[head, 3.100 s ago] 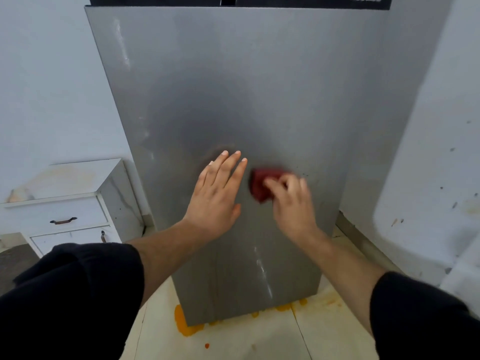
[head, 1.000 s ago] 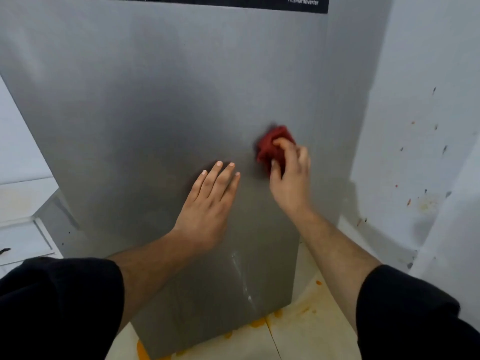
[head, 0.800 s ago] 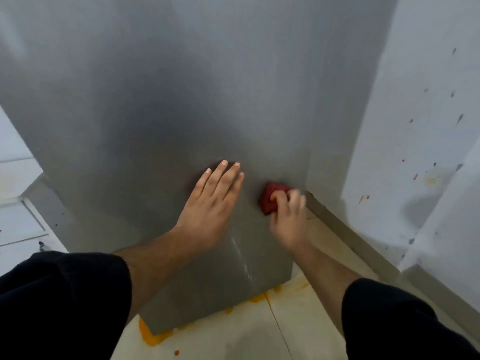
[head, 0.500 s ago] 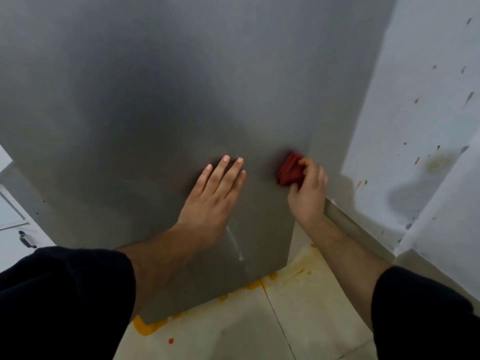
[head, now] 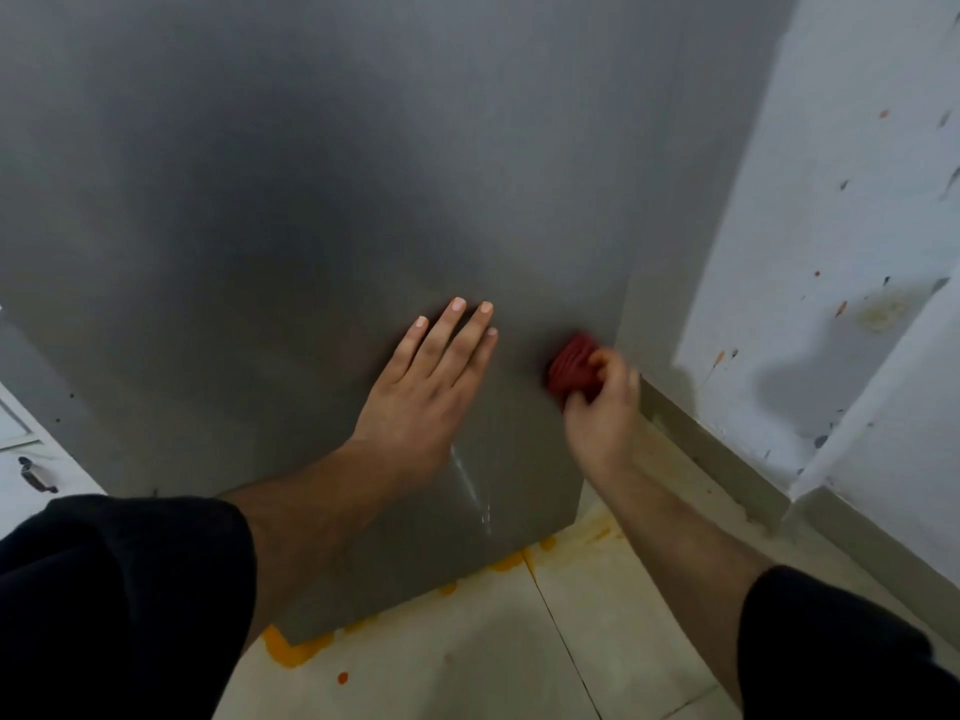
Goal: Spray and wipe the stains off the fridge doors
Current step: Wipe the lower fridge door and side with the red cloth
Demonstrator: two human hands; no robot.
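Observation:
The grey steel fridge door [head: 311, 200] fills most of the view. My left hand [head: 426, 392] lies flat against it with fingers straight, low on the door. My right hand [head: 602, 407] grips a bunched red cloth [head: 571, 366] and holds it against the door near its right edge, to the right of my left hand. A pale wet streak [head: 470, 485] runs down the door below my left wrist. No spray bottle is in view.
Orange stains [head: 291, 649] mark the tiled floor along the fridge's bottom edge. A white wall [head: 810, 226] with small specks stands close on the right, with a skirting board [head: 727, 454] at its foot. A white drawer unit [head: 31, 475] shows at the far left.
My right hand has slid the red cloth down the door's right edge since half a second ago. My left hand has stayed flat on the door. The view has tilted slightly downward.

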